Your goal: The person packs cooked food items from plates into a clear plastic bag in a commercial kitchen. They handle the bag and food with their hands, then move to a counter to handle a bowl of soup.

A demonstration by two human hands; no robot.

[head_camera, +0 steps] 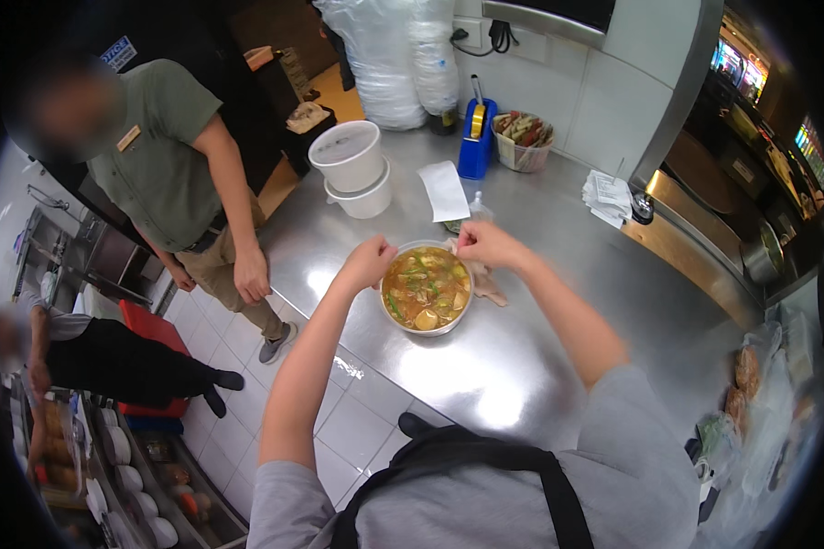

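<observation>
A round white takeaway bowl [439, 332] stands on the steel counter in front of me, filled with brownish soup [422, 285] with vegetable pieces and pale round slices. At the bowl's far left rim is my left hand [371, 262], fingers bent inward. My right hand [489, 244] is at the far right rim with its fingers curled together. Whether either hand grips the rim or something thin and clear over it cannot be made out. A crumpled beige cloth or glove [489, 285] lies beside the bowl, partly under my right hand.
Beyond the bowl are a paper slip [444, 191], two stacked lidded tubs [347, 158], a blue tape dispenser [477, 141] and a tub of sachets [524, 142]. Receipts on a spike [605, 195] and a bell [642, 206] stand right. A person [172, 158] stands left; another [110, 357] works behind.
</observation>
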